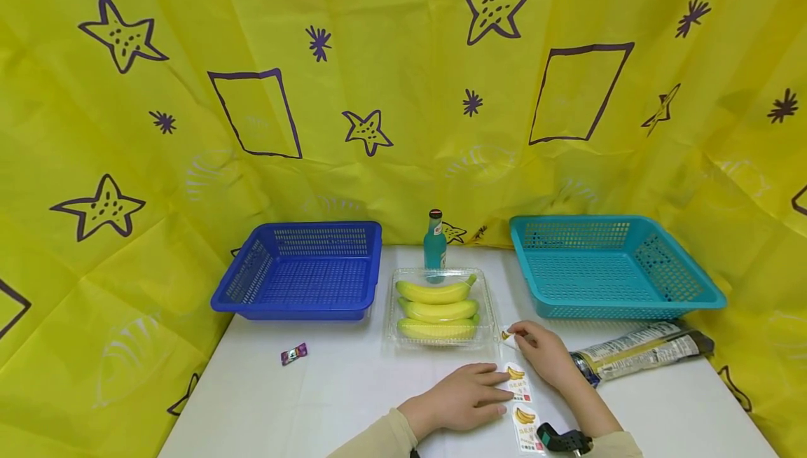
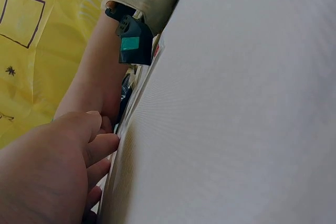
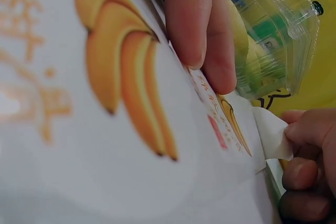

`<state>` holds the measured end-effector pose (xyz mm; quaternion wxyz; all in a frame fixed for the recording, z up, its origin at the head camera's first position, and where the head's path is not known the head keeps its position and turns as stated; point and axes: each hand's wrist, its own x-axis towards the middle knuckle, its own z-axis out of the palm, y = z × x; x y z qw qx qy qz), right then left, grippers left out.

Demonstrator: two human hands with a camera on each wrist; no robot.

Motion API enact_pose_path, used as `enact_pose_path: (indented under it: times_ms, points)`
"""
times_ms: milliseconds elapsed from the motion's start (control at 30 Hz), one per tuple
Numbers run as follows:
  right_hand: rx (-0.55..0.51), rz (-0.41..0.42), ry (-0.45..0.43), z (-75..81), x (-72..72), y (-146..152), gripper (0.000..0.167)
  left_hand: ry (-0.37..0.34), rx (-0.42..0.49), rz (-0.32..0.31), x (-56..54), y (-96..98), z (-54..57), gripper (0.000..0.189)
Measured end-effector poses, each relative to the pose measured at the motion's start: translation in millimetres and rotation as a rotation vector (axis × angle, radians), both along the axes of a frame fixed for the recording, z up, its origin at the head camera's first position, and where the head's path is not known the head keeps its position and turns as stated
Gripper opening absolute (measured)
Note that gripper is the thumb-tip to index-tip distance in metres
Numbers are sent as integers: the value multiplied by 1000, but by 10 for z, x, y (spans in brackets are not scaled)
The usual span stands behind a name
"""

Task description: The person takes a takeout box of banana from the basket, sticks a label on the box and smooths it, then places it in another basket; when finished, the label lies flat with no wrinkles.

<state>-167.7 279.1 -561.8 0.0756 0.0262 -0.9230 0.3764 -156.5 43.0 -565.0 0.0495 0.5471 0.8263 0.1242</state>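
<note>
A strip of white banana-print stickers point(image 1: 525, 437) lies on the white table in front of the person. The left hand point(image 1: 463, 396) rests on it with fingers spread and nearly straight, fingertips on the middle label. At the far end of the strip, the right hand point(image 1: 543, 354) pinches a sticker point(image 3: 273, 134) between thumb and index finger. In the right wrist view its pinched edge curls up from the strip. Just beyond the hands stands a lidded clear plastic box point(image 1: 392, 311) with three bananas point(image 1: 438, 311) inside.
A blue basket point(image 1: 372, 290) stands back left, a teal basket point(image 1: 630, 307) back right. Behind the box is a blue-green bottle point(image 1: 434, 246). A long shiny packet point(image 1: 643, 351) lies beside the right forearm. On the left lies a small purple wrapped candy point(image 1: 293, 354). A yellow curtain point(image 1: 403, 185) hangs behind.
</note>
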Motion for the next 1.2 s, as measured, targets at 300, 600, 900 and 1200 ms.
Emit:
enact_pose_path:
  times_ms: [300,600,900,1200]
  points:
    - [-237,-81,-57,3,-2,2,22,-16,5,10,-2,-2,18,43]
    - [-371,-65,-40,10,-14,3,26,-11,10,11,-2,-1,3,43]
    - [-241,-23,-39,-6,-3,41,30,11,6,7,-8,3,-23,43]
    - [-186,-10,18,-59,-5,54,7,-17,-1,26,-4,-1,-5,42]
